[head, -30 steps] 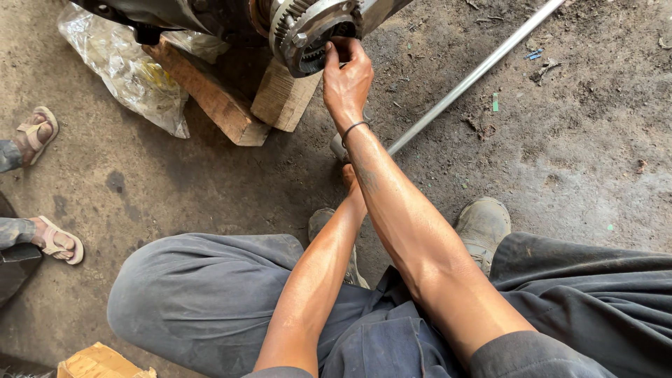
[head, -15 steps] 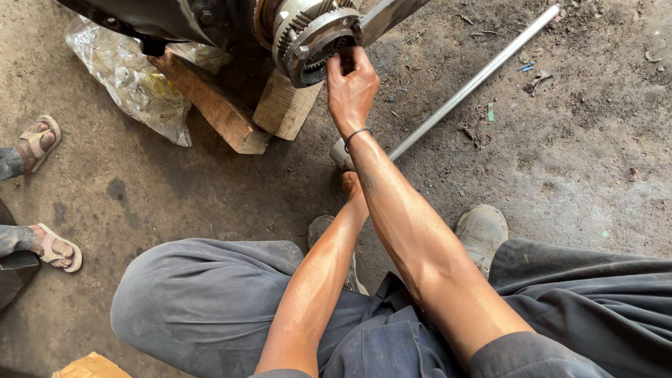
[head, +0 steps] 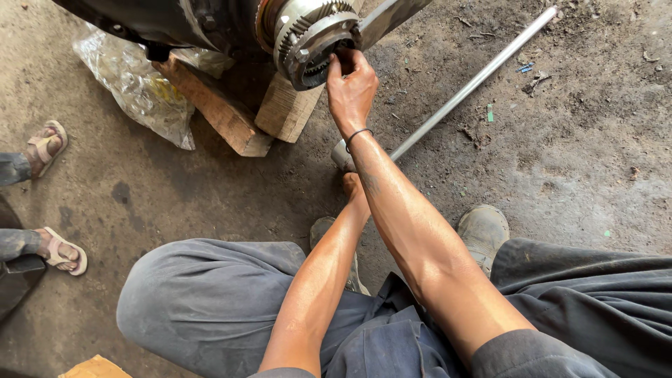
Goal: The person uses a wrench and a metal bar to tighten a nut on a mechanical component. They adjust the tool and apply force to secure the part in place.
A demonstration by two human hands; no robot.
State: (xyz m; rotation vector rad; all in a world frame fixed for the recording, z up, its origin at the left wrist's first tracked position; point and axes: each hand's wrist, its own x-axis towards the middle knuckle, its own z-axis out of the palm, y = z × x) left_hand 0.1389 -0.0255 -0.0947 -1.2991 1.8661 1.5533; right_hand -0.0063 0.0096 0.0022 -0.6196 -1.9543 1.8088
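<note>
Squatting on a dirt floor [head: 574, 161], knees spread, both arms reaching forward. Right hand [head: 352, 89] up at the toothed metal hub [head: 311, 38], fingers [head: 336, 66] curled over its rim and pressing into the open centre, gripping the hub's edge or something small seated there (cannot tell which). Hub at the top middle of the view, jutting from a dark machine housing [head: 161, 21] propped on wooden blocks [head: 283, 108]. Left hand [head: 352, 185] low beneath the right forearm, mostly hidden; whether clenched or loose cannot be told, though apparently at the near end of the long steel rod [head: 476, 80] lying slantwise across the floor, well apart from the hub.

To do this well: keep fingertips square on the rim and clear of the gear teeth, sharp by the look of them. Press evenly around the centre, not at one side, so nothing cocks in the bore. Brace the wrist straight, elbow in line with the hub. Mind the blocks: likely unsteady under a hard sideways shove.

Crumpled plastic bag [head: 133, 84] left of the blocks. Another person's sandalled feet [head: 49, 143] at the left edge, well apart.
</note>
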